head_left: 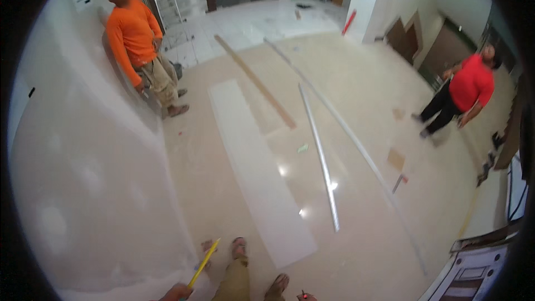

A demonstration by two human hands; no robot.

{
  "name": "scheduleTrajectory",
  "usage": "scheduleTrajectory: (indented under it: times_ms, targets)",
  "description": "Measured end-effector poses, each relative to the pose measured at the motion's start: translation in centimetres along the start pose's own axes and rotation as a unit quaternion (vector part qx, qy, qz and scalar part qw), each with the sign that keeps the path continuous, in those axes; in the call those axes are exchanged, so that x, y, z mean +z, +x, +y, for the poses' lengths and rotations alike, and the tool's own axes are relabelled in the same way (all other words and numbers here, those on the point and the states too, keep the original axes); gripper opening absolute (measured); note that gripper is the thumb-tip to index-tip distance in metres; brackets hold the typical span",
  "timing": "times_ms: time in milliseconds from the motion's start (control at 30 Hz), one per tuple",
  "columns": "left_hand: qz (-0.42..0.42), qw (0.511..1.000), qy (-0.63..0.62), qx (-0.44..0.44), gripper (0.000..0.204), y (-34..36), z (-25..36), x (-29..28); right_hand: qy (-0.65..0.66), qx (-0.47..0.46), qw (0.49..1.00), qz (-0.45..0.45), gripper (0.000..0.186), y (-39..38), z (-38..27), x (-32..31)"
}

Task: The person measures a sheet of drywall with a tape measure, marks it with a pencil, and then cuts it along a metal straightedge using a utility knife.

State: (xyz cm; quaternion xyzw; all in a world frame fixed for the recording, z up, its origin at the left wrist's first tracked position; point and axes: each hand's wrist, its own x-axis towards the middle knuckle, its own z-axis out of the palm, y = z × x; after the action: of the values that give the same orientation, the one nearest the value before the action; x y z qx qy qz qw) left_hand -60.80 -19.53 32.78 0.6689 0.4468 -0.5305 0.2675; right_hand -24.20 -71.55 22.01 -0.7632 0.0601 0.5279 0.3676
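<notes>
At the lower edge my left hand [177, 292] grips a tape measure, its yellow blade [205, 262] sticking up stiffly beside the white wall. My right hand [306, 296], mostly cut off by the lower edge, holds a small red and dark item, too small to name surely. My sandalled feet show on the glossy floor between my hands. Just beyond them lies a long white panel [251, 161], with a silver metal strip [317, 156] to its right.
A person in orange [134, 39] stands by the left wall; another in red [468, 86] stands at right. A wooden strip [253, 81] and long grey strip [345, 128] cross the floor. A stepladder [170, 0] stands behind; panels [401, 39] lean at right.
</notes>
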Motion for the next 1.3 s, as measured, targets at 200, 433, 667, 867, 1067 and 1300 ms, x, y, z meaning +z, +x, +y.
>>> scheduleTrajectory:
  times_ms: [200, 433, 667, 867, 1067, 1300]
  targets:
    - [0.05, 0.943, -0.328, 0.022, 0.053, 4.3, 5.9, -10.5, -0.157, -0.009, 0.973, 0.168, 0.043, 5.9, -14.4, -16.3]
    - [0.212, 0.866, -0.385, 0.237, 0.06, 5.9, 3.8, -26.9, 0.068, -0.044, 0.969, 0.233, 0.031, 4.7, -45.4, -3.5]
    - [0.294, 0.856, -0.382, 0.186, 0.04, 5.7, 1.0, -52.7, -0.084, -0.108, 0.99, 0.042, 0.044, 9.0, -59.1, 12.0]
    - [0.272, 0.835, -0.427, 0.217, 0.036, 10.9, 0.5, -57.2, -0.174, -0.054, 0.983, 0.02, 0.04, 15.5, -63.0, 16.9]
    - [0.198, 0.919, -0.315, 0.129, 0.038, 16.9, -2.6, -53.4, -0.203, 0.075, 0.976, 0.02, 0.035, 23.5, -66.6, 16.1]
    - [0.174, 0.939, -0.283, 0.087, 0.04, 17.6, -6.0, -67.0, -0.402, -0.063, 0.913, -0.038, 0.038, 38.0, -86.1, 19.5]
